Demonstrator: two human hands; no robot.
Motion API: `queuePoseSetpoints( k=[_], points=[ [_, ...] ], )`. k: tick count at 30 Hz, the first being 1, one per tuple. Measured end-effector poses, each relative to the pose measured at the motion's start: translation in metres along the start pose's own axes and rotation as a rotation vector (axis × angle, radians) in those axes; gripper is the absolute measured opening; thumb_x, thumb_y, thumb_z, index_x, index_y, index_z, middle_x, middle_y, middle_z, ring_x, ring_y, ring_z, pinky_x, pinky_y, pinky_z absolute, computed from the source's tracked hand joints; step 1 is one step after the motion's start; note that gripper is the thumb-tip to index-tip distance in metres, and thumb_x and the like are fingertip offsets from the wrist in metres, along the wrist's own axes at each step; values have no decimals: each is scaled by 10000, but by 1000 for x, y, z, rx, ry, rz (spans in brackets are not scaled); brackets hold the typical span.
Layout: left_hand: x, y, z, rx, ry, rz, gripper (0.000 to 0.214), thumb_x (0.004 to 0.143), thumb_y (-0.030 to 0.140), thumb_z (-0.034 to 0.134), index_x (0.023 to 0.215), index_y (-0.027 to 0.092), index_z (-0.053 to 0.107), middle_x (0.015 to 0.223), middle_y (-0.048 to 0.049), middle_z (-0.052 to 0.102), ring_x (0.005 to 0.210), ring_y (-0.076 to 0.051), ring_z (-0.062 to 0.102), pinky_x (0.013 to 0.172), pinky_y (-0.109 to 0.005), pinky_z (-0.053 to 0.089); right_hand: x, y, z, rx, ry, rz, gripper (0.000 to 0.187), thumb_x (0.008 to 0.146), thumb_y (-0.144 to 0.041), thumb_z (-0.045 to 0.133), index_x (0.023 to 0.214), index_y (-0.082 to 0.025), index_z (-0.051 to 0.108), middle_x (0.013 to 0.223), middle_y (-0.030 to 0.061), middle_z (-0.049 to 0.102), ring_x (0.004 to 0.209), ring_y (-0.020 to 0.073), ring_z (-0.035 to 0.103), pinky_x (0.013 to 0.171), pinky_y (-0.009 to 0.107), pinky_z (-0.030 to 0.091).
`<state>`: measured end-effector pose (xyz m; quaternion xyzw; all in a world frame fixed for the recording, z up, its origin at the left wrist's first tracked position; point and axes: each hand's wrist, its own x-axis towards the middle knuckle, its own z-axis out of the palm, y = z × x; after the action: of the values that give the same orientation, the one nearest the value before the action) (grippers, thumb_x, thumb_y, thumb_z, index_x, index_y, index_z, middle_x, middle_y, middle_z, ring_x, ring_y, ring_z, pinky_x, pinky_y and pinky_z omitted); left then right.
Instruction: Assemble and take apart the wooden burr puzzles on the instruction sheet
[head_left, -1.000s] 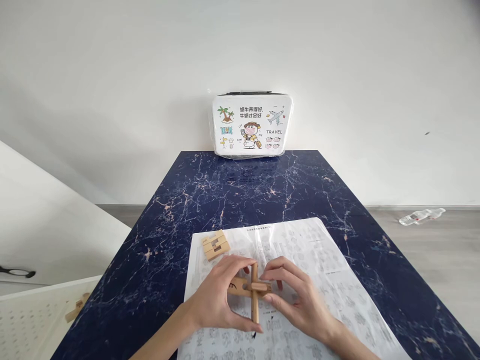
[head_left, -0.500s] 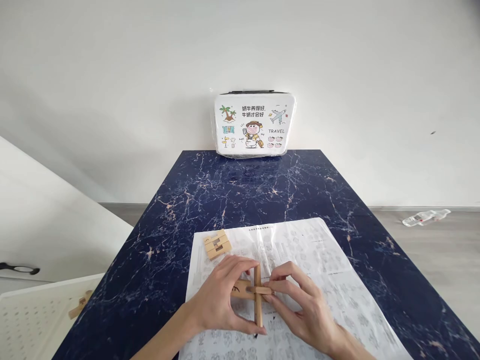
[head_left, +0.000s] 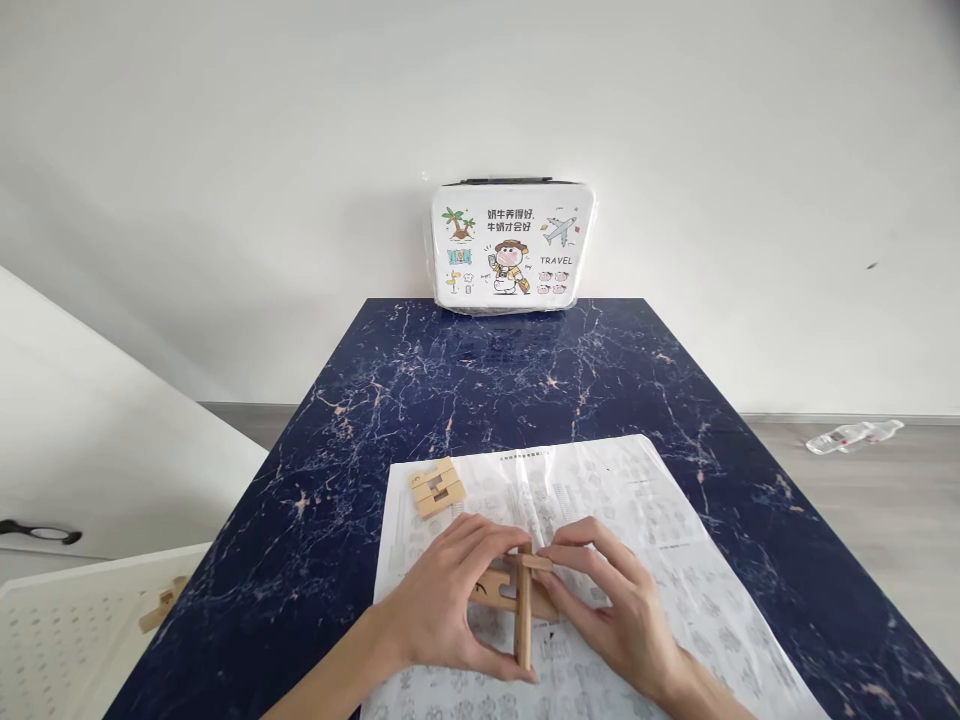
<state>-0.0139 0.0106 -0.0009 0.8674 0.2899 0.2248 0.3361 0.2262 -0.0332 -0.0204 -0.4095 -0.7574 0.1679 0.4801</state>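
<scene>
My left hand (head_left: pixel 439 605) spans a long wooden puzzle bar (head_left: pixel 523 630), fingers at its far end and thumb at its near end. A flat wooden puzzle piece (head_left: pixel 491 588) with a slot and a dark printed mark lies crosswise to the bar, partly behind it. Between thumb and fingers, my right hand (head_left: pixel 619 600) pinches a short wooden puzzle piece (head_left: pixel 537 563) against the bar's far part. How the pieces join is partly hidden. Beyond my left hand, several wooden pieces form a flat block (head_left: pixel 438 488) with gaps in its middle.
A printed paper sheet (head_left: pixel 615 490) lies under my hands on the blue marbled table (head_left: pixel 495 390). A white cartoon-printed case (head_left: pixel 514 245) stands against the wall. At lower left, a white perforated basket (head_left: pixel 67 640) holds wooden pieces (head_left: pixel 161 605). Clear plastic (head_left: pixel 855 436) lies on the floor.
The short piece has moved away from the slot, towards the far end of the bar. Part of the slot now shows. Bar and left hand have shifted slightly right.
</scene>
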Motion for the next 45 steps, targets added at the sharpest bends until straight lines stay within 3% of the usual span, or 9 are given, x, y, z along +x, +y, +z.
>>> queuePoseSetpoints(
  k=[7, 13, 20, 23, 28, 32, 36, 42, 45],
  points=[
    [-2, -4, 1, -36, -7, -2, 1113, 689, 658, 938, 1574, 302, 365, 1405, -126, 657, 1316, -357, 586, 1083, -532, 550, 1, -1, -1, -97, 23, -70, 160, 1033, -98, 663, 1142, -215, 671, 981, 59, 677, 787, 194, 687, 661, 330, 583],
    [-2, -2, 1, -5, -53, -13, 1138, 638, 697, 950, 1554, 276, 424, 1405, -158, 632, 1330, -396, 576, 1087, -563, 549, 0, 3, -1, -153, 27, -89, 193, 1034, -96, 648, 1187, -211, 661, 994, 63, 692, 798, 198, 698, 685, 333, 586],
    [-3, -1, 3, 32, -64, 22, 1165, 705, 706, 914, 1619, 294, 321, 1447, -169, 608, 1350, -414, 578, 1097, -598, 534, 3, 2, 0, -23, -34, -30, 157, 1035, -95, 608, 1136, -215, 618, 961, 47, 661, 763, 182, 673, 657, 321, 581],
    [-5, -4, 6, 67, -4, 75, 1171, 750, 694, 896, 1638, 286, 251, 1499, -193, 558, 1392, -422, 554, 1119, -604, 517, 2, 3, 0, -25, -42, -29, 157, 1033, -93, 619, 1129, -218, 612, 956, 44, 664, 751, 178, 664, 647, 319, 569],
    [-7, -10, 9, 115, 139, 155, 995, 719, 712, 900, 1437, 241, 397, 1299, -158, 600, 1182, -357, 641, 971, -521, 587, 2, 6, 0, -57, 5, -26, 125, 1041, -109, 626, 1093, -217, 595, 898, 26, 652, 690, 159, 626, 607, 302, 535],
    [-3, -6, 10, 195, 96, 188, 744, 763, 647, 884, 1248, 212, 525, 1103, -91, 684, 1021, -298, 657, 942, -474, 563, 3, 7, 0, -59, 1, -32, 135, 1044, -100, 620, 1102, -218, 591, 869, 20, 648, 683, 157, 620, 605, 294, 529],
    [0, -3, 13, 244, 93, 236, 518, 814, 569, 829, 1094, 199, 599, 981, -67, 728, 1021, -309, 658, 984, -487, 520, 3, 6, 1, -85, -18, -48, 109, 1054, -119, 610, 1103, -215, 594, 856, 18, 649, 677, 157, 624, 607, 295, 536],
    [-3, -5, 19, 278, 96, 279, 416, 835, 521, 781, 1030, 177, 651, 946, -75, 744, 932, -287, 650, 934, -472, 528, 4, 3, -1, -132, -81, -72, 182, 1080, -148, 579, 1235, -219, 643, 875, 20, 684, 680, 164, 667, 623, 300, 570],
    [-5, -7, 23, 300, 96, 306, 409, 882, 581, 744, 970, 190, 662, 878, -64, 737, 874, -275, 636, 898, -463, 520, 3, 4, -1, -146, -67, -74, 222, 1083, -139, 575, 1271, -218, 664, 866, 18, 690, 667, 162, 665, 607, 294, 562]
  ],
)
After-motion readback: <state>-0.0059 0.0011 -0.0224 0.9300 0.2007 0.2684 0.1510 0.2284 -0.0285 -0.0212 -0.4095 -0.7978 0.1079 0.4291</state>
